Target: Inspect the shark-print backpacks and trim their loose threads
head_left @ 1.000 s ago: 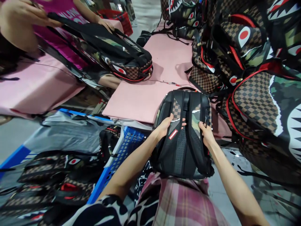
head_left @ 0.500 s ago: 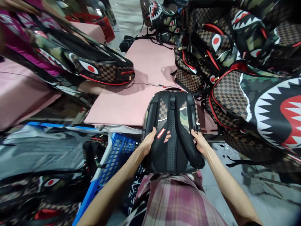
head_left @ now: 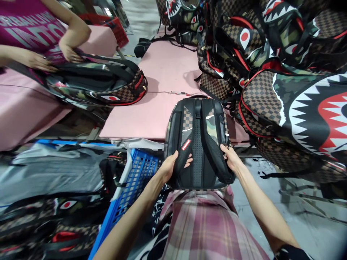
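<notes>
A black backpack [head_left: 197, 173] with checkered and camouflage panels lies with its strap side up, its far part over the pink table's edge and its near end against my plaid apron [head_left: 206, 224]. My left hand [head_left: 170, 166] is closed round the left shoulder strap, its fingertips showing past the strap's inner side. With thumb on top, my right hand [head_left: 229, 157] grips the right edge of the same backpack; its other fingers are partly hidden. A small red label [head_left: 186, 144] sits on the left strap.
A heap of shark-print backpacks [head_left: 271, 101] covers the right of the pink table [head_left: 135, 122]. Across at the left, a co-worker's hands [head_left: 54, 59] rest on another backpack [head_left: 108, 86]. Below left, a blue crate [head_left: 135, 180] holds more backpacks. A pen [head_left: 177, 93] lies behind mine.
The co-worker's backpack has been lowered and tipped flatter, and both of that person's hands now show. My hands keep their hold on my backpack, which has barely shifted.
</notes>
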Demonstrator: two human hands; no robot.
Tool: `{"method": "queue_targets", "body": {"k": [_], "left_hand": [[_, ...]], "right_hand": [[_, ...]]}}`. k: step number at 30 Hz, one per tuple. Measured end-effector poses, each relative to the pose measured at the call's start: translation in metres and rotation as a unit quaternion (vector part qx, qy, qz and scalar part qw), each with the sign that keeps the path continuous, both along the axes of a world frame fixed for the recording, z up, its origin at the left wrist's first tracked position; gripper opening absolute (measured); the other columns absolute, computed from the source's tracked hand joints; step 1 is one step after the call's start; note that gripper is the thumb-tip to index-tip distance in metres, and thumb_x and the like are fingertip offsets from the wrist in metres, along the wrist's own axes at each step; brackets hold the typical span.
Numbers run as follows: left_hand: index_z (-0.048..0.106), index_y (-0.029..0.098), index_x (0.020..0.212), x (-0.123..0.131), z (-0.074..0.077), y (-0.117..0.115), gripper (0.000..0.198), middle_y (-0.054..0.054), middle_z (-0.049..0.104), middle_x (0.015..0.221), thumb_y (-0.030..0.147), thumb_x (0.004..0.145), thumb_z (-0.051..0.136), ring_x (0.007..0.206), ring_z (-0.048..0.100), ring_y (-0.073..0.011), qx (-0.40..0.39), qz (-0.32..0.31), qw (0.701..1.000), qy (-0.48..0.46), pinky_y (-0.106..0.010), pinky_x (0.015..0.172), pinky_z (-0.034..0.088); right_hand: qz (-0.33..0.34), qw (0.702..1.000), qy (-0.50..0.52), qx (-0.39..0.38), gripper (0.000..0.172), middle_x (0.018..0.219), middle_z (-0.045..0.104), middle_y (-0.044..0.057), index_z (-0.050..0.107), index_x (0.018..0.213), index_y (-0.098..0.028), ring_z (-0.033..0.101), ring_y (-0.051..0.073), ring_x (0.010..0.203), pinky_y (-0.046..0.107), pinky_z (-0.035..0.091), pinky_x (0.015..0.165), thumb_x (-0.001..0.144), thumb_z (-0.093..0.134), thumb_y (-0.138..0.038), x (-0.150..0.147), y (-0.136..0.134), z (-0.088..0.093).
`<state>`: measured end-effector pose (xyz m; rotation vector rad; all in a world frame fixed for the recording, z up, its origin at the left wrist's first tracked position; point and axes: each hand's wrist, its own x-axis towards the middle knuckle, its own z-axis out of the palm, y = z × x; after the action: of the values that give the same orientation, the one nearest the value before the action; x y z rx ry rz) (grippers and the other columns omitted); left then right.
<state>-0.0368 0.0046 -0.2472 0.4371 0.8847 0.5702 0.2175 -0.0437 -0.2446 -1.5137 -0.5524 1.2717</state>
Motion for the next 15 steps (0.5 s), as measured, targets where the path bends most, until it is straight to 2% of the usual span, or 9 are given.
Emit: {"method": "queue_targets", "body": {"k": [9, 15], "left_hand": [[0.051, 0.0, 0.117, 0.0044, -0.0018, 0.001, 0.043, -0.024, 0.051, 0.124, 0.032, 0.092, 0.039, 0.107, 0.057, -0.0296, -0.031, 0.021, 0.999, -0.026, -0.041, 0.096, 0.043], [0.054, 0.001, 0.114, 0.0035, -0.01, 0.0025, 0.042, -0.023, 0.057, 0.118, 0.034, 0.091, 0.041, 0.106, 0.058, -0.0294, -0.024, 0.017, 0.999, -0.032, -0.043, 0.097, 0.041]], "right_hand": [[0.009, 0.999, 0.034, 0.018, 0.047, 0.044, 0.036, -0.008, 0.043, 0.055, -0.019, 0.024, 0.005, 0.039, 0.022, 0.018, 0.038, 0.054, 0.073, -0.055, -0.0017, -0.0009, -0.0026], [0.034, 0.997, 0.058, 0.036, 0.047, 0.045, 0.032, -0.009, 0.041, 0.055, -0.019, 0.023, 0.004, 0.041, 0.022, 0.017, 0.041, 0.056, 0.073, -0.054, -0.0025, -0.0032, -0.0053]]}}
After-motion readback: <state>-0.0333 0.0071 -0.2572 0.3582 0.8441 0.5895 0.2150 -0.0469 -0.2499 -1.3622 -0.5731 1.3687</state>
